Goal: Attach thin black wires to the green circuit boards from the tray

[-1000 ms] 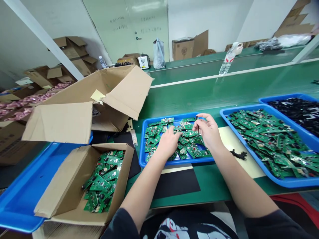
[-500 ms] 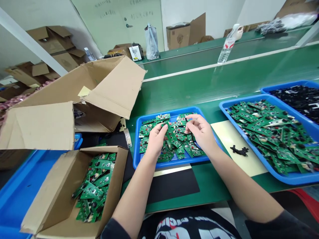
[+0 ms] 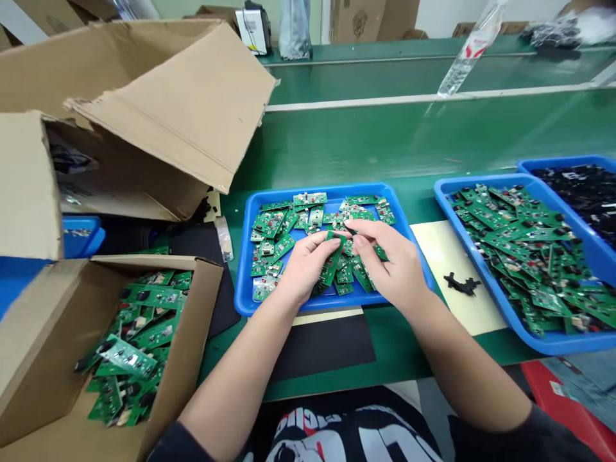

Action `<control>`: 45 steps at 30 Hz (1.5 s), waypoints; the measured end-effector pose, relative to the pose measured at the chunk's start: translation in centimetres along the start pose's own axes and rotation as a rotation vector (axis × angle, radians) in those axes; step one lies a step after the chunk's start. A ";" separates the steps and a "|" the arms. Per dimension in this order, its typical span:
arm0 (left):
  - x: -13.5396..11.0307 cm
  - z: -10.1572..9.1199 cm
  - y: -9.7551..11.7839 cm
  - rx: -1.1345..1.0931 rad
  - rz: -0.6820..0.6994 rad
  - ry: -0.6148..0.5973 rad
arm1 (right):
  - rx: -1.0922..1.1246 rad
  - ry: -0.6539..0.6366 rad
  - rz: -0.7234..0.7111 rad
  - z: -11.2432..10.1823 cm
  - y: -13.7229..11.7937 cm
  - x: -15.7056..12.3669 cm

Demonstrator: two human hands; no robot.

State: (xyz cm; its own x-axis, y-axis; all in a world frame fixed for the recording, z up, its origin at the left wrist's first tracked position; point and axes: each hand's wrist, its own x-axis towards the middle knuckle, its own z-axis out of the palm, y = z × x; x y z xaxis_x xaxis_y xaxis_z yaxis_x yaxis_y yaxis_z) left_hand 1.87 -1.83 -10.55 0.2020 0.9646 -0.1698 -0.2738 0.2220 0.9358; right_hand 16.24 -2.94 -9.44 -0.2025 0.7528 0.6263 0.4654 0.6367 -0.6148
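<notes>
In the head view, the blue tray (image 3: 243, 263) in the middle sits on the green surface (image 3: 404, 359), with many loose circuit boards (image 3: 269, 224) lying in it at mixed angles. Both hands are above the tray, close to each other. The left hand (image 3: 304, 266) pinches one green board (image 3: 332, 264) between thumb and fingers, the board tilted over the tray's contents. The right hand (image 3: 392, 260) has its thumb and index finger closed on a small dark piece (image 3: 351, 230) by the board's upper end; whether piece and board touch, I cannot tell.

Right of the tray lies a pale yellow sheet (image 3: 436, 247) with a cluster of black pieces (image 3: 462, 283) on it; beyond that, a second blue tray (image 3: 485, 274) is heaped with similar boards. On the tray's near side is a black sheet (image 3: 327, 353). Left of the tray, an open cardboard box (image 3: 190, 314) holds more boards, and a small clear packet (image 3: 224, 239) lies just beside the tray's left edge.
</notes>
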 end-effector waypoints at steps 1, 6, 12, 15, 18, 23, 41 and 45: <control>0.0 0.1 0.0 0.021 0.004 -0.015 | -0.011 -0.004 -0.006 -0.1 -0.1 0.0; -0.1 0.2 0.0 0.049 -0.006 -0.082 | -0.059 -0.050 0.007 -0.4 -0.2 -0.2; -0.1 0.3 0.2 -0.018 -0.078 -0.103 | -0.074 -0.190 0.087 -0.5 -0.2 -0.4; -0.1 0.4 0.1 -0.019 -0.098 -0.129 | -0.131 -0.265 0.122 -0.3 0.0 -0.5; 0.0 0.4 0.0 0.001 -0.084 -0.135 | -0.223 -0.292 0.110 -0.1 0.1 -0.5; -0.1 0.4 -0.1 0.001 -0.098 -0.100 | -0.298 -0.310 0.052 0.0 0.0 -0.5; 0.0 0.6 -0.2 -0.007 -0.159 -0.061 | -0.402 -0.269 0.010 0.6 0.6 -0.7; -0.1 0.5 -0.3 -0.001 -0.150 -0.065 | -0.401 -0.255 0.016 0.8 0.6 -0.7</control>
State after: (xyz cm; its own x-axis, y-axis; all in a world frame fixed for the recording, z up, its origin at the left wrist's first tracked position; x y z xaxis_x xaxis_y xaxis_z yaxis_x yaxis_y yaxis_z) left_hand 2.44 -2.04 -10.70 0.3011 0.9092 -0.2875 -0.2366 0.3633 0.9011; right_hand 16.00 -3.00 -10.62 -0.3745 0.8108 0.4499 0.7558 0.5480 -0.3585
